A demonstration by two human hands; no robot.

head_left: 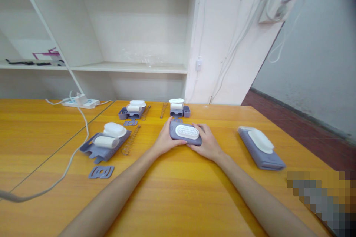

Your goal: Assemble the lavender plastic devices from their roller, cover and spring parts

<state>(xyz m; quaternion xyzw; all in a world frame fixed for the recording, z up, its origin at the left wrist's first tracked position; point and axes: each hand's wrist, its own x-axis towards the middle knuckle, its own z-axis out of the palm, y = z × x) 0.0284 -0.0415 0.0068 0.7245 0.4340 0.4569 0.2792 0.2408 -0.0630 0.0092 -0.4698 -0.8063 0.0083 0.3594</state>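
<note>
"What room do I have close in?"

"From here I see the wooden table [172,189] spread between the two forearms, right up to the hands. A white cable [66,172] curves across the left side. On the right, the table's edge slants off toward a red floor [303,120]; the lower corner there is blurred."

"Farther out?"

"On the left I have a slotted plate [101,172], then an opened grey case [111,152] carrying a white roller [106,142] and a white oval piece [115,130], a coil spring [130,140] just beside it. On the right lies a closed grey case [263,152], near the edge."

"And the hands?"

"Between those two. The left hand [164,135] and right hand [207,142] are part-curled, fingers and thumbs gripping opposite ends of the brush case [185,134]. I can't tell whether it touches the wood."

"Which way does it lie?"

"Long axis left to right, right end slightly nearer me, the white bristled oval facing up toward my camera."

"What blocks me ahead?"

"One opened set [176,108] just beyond the left hand, another [134,109] farther left. Then a power strip [82,101] near the back edge, and the white shelf [130,68] behind."
</note>
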